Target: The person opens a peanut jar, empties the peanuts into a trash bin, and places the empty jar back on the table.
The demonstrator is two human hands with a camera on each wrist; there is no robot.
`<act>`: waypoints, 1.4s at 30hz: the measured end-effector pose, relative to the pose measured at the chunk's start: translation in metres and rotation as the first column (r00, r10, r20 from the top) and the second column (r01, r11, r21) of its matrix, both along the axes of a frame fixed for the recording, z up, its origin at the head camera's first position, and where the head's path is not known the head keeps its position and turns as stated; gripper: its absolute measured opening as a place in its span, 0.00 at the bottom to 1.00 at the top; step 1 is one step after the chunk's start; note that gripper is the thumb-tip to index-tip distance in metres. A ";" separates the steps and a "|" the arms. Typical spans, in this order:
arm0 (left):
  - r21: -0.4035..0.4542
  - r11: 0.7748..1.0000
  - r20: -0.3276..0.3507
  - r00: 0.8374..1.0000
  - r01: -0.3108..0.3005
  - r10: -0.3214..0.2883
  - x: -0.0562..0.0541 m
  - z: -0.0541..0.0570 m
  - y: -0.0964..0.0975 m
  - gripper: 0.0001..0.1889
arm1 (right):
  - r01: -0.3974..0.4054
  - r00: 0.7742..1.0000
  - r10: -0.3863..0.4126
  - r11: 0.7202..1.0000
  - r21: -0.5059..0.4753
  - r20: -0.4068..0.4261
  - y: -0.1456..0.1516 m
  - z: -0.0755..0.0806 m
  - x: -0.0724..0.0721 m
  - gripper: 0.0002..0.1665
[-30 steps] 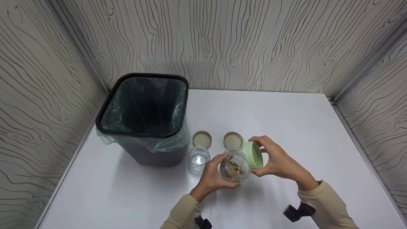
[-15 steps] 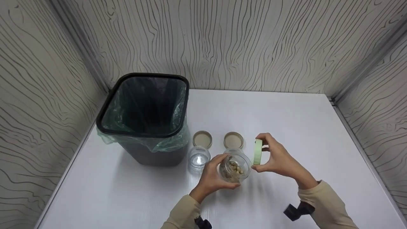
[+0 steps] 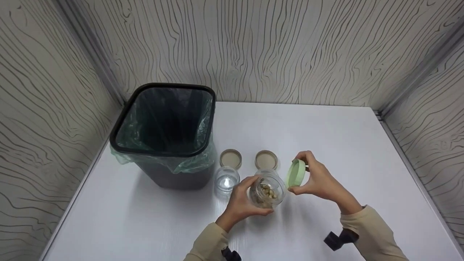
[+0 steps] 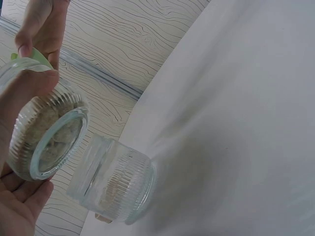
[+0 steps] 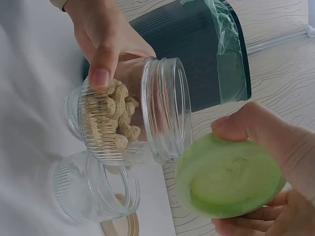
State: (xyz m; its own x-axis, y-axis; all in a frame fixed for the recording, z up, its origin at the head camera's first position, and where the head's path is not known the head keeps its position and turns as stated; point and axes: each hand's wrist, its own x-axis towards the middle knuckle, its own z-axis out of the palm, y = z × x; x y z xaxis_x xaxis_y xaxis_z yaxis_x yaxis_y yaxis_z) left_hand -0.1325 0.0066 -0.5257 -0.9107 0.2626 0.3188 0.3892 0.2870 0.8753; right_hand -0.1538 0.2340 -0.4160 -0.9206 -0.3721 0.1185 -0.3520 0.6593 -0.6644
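Observation:
My left hand (image 3: 242,203) grips a ribbed glass jar (image 5: 166,113) above the table, its open mouth tilted toward my right hand. Whole peanuts in their shells (image 5: 120,113) lie heaped in the lower part of this jar. Beside the jar's mouth, my right hand (image 3: 318,181) holds a light green lid (image 5: 231,177) by its edge between thumb and fingers, its hollow inner side showing. An open glass jar (image 4: 115,179) stands on the table behind and below the held one, and another glass jar (image 3: 226,180) stands to its left.
Two beige lids (image 3: 230,159) lie on the white table (image 3: 326,134) behind the standing jars. At the left stands a dark bin (image 3: 181,177) lined with a green plastic bag (image 3: 195,161). Patterned panels (image 3: 253,50) border the table.
The green lid has come away from the held jar's mouth to the right and turned in my right hand. My left hand and its jar have hardly moved.

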 end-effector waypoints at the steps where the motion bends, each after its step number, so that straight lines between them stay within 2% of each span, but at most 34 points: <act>1: 0.001 1.000 0.000 1.000 0.000 0.000 0.000 0.000 0.000 0.44 | 0.003 1.000 -0.003 1.000 0.000 -0.001 0.000 0.000 0.000 0.45; 14: -0.035 0.999 -0.015 1.000 -0.022 0.022 0.001 0.003 -0.001 0.45 | 0.022 0.999 -0.022 1.000 -0.009 -0.035 0.008 -0.008 -0.006 0.45; 26: -0.050 0.998 0.002 0.999 -0.034 0.034 0.002 0.003 0.000 0.45 | 0.093 0.995 -0.091 0.995 -0.038 0.048 0.019 -0.020 -0.016 0.46; 32: -0.029 0.999 -0.001 1.000 -0.030 0.030 0.002 0.002 -0.001 0.45 | 0.147 0.987 -0.145 0.988 -0.036 0.066 0.023 -0.026 -0.021 0.45; 42: -0.002 1.000 0.011 0.999 -0.030 0.030 0.001 0.001 -0.002 0.45 | 0.178 0.978 -0.171 0.983 -0.047 0.123 0.030 -0.036 -0.025 0.44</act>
